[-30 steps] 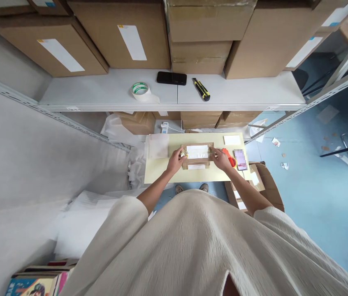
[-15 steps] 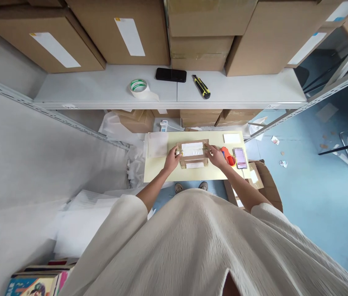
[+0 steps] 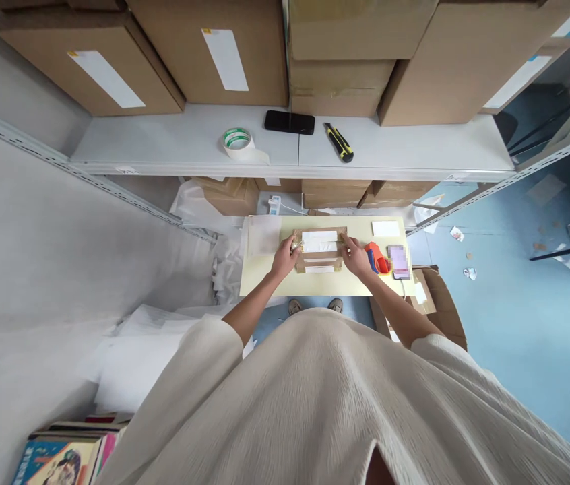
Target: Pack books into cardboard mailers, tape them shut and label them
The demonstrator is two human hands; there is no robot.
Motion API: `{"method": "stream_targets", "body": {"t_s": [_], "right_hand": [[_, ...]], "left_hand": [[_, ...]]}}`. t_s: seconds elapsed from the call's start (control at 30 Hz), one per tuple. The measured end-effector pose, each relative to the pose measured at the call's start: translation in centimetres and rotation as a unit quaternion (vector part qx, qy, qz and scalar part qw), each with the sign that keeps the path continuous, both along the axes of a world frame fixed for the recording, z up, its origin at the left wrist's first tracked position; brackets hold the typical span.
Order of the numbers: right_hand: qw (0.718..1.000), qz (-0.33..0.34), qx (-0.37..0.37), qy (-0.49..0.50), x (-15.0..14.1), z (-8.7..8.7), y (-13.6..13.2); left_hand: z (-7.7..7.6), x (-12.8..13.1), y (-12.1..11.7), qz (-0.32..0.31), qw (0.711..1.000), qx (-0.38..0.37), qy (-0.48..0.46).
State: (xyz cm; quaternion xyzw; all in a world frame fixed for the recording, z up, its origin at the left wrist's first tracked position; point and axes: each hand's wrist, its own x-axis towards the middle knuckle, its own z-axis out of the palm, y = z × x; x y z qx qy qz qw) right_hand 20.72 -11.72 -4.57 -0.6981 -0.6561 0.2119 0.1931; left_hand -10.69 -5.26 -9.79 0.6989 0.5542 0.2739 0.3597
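A small cardboard box (image 3: 319,255) with white labels and shiny clear tape on it lies on the pale yellow tabletop (image 3: 265,276). My left hand (image 3: 286,256) grips its left end, fingers curled at the taped edge. At the opposite end, my right hand (image 3: 354,256) holds the upper right corner with fingers bent. The fingertips are too small to make out fully. Just right of that hand sits an orange-and-blue tape dispenser (image 3: 378,259), beside a phone (image 3: 399,261) with a lit screen.
Above the table runs a grey shelf (image 3: 164,145) bearing large cartons (image 3: 214,60), a tape roll (image 3: 237,139), a black phone (image 3: 290,122) and a yellow-black utility knife (image 3: 338,142). A white card (image 3: 385,229) lies at the back right. An open carton (image 3: 439,303) stands below on the right.
The whole view has shifted slightly, so the shelf and table appear a little further right. Both hands stay at the box ends, and the box's near side seems tilted slightly differently.
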Motion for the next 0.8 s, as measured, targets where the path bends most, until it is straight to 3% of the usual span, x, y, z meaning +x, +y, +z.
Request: {"method": "stream_targets", "body": {"t_s": [0.2, 0.33, 0.5, 0.63, 0.73, 0.8], "right_hand": [[0.999, 0.034, -0.009, 0.024, -2.2, -2.7, 0.2], [0.998, 0.045, -0.008, 0.04, -3.1, -4.4, -0.8], [0.998, 0.016, 0.011, 0.059, -2.4, -4.6, -1.6], [0.999, -0.018, 0.003, 0.041, -1.4, -4.1, -2.2], [0.999, -0.033, -0.004, 0.029, -1.2, -4.2, -2.9], [0.999, -0.039, -0.013, 0.028, -1.2, -4.3, -3.1]], "left_hand": [[-0.3, -3.2, -2.0, 0.027, 0.999, -0.026, 0.02], [-0.8, -4.0, -3.6, 0.034, 0.998, -0.04, 0.029], [-1.2, -2.5, -3.8, 0.031, 0.998, -0.045, 0.014], [-0.5, -0.6, -2.9, 0.006, 0.998, -0.059, 0.027], [0.8, 1.1, -2.8, -0.015, 0.997, -0.003, 0.072], [1.7, 2.5, -3.2, -0.065, 0.991, 0.05, 0.106]]}}
